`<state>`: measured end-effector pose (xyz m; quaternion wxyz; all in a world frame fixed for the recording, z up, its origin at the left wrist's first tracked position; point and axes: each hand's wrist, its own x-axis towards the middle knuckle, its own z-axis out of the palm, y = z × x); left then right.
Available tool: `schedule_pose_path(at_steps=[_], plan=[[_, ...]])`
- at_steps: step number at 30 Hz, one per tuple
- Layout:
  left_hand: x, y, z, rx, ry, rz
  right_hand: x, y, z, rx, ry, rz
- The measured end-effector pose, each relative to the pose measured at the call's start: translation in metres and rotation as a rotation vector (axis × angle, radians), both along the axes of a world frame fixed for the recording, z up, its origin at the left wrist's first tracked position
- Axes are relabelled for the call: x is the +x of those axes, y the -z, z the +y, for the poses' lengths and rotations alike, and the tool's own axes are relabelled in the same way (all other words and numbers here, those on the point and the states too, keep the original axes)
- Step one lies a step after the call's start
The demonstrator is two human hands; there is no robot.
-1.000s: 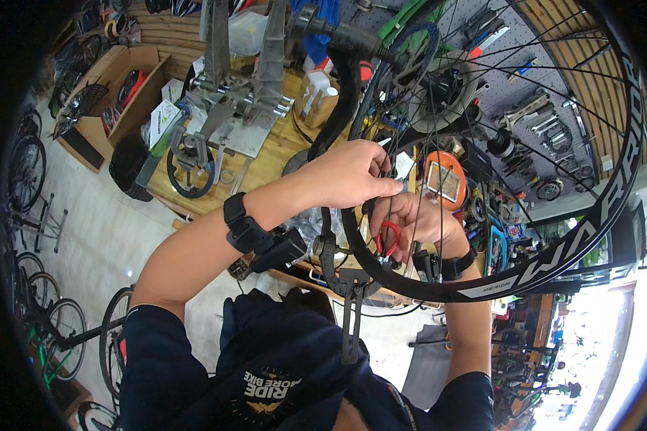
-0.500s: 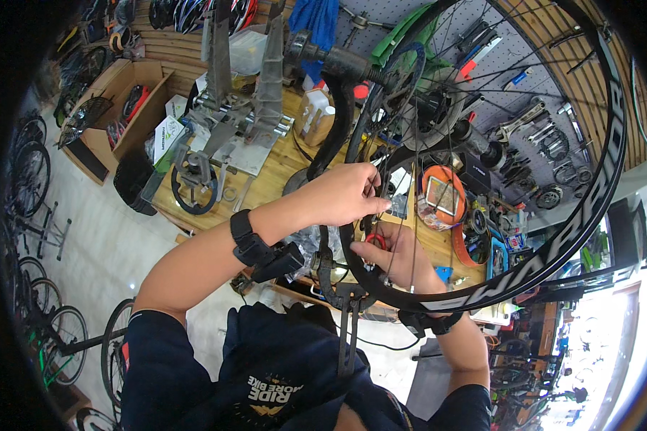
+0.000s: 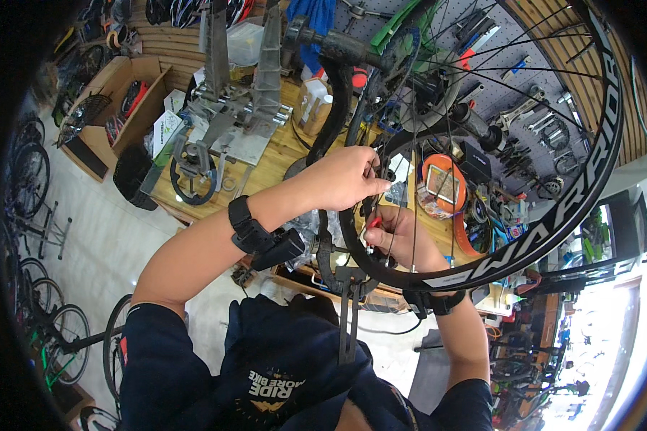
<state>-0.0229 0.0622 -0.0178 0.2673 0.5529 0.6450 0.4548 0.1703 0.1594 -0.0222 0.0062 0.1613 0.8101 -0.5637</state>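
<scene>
A black bicycle wheel (image 3: 532, 248) with thin dark spokes stands mounted in a dark metal truing stand (image 3: 328, 133). My left hand (image 3: 343, 176) is closed near the left side of the rim, its thumb and fingers pinched at the spokes; whatever lies between the fingertips is hidden. Just below it, among the spokes by the rim's inner edge, my right hand (image 3: 407, 237) grips a small red spoke wrench (image 3: 373, 223) between thumb and bent fingers. Part of the wrench is covered by the fingers. The hub (image 3: 430, 90) sits farther away, beyond both hands.
Behind the wheel is a wooden workbench (image 3: 262, 172) with a metal fixture (image 3: 241, 118), a bottle (image 3: 313, 108) and an orange round container (image 3: 441, 185). Tools hang on a grey pegboard (image 3: 514, 86). A cardboard box (image 3: 122, 108) stands at the far left; bicycles line the floor's left side.
My right hand has shifted slightly farther away along the spokes, and the red wrench has turned in its fingers. The left hand keeps its pinch. The whole view has tilted a little.
</scene>
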Motion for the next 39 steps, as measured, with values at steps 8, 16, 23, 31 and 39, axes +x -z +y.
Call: schedule_pose_path(at_steps=[8, 16, 23, 31, 39], plan=[[0.005, -0.020, -0.007, -0.031, 0.007, -0.543, 0.012, -0.006, -0.038, 0.119, 0.349, 0.046], [0.021, -0.042, -0.006, 0.017, -0.048, -0.275, 0.020, 0.003, -0.024, 0.049, 0.442, 0.218], [0.017, -0.018, -0.001, 0.044, -0.075, -0.429, 0.043, -0.026, -0.016, -0.127, 0.238, 0.156], [0.013, -0.009, -0.001, 0.023, 0.018, -0.437, 0.025, -0.018, -0.019, -0.328, 0.218, 0.164], [0.009, -0.021, -0.006, -0.001, 0.077, -0.362, 0.017, -0.019, -0.023, -0.177, 0.197, 0.072]])
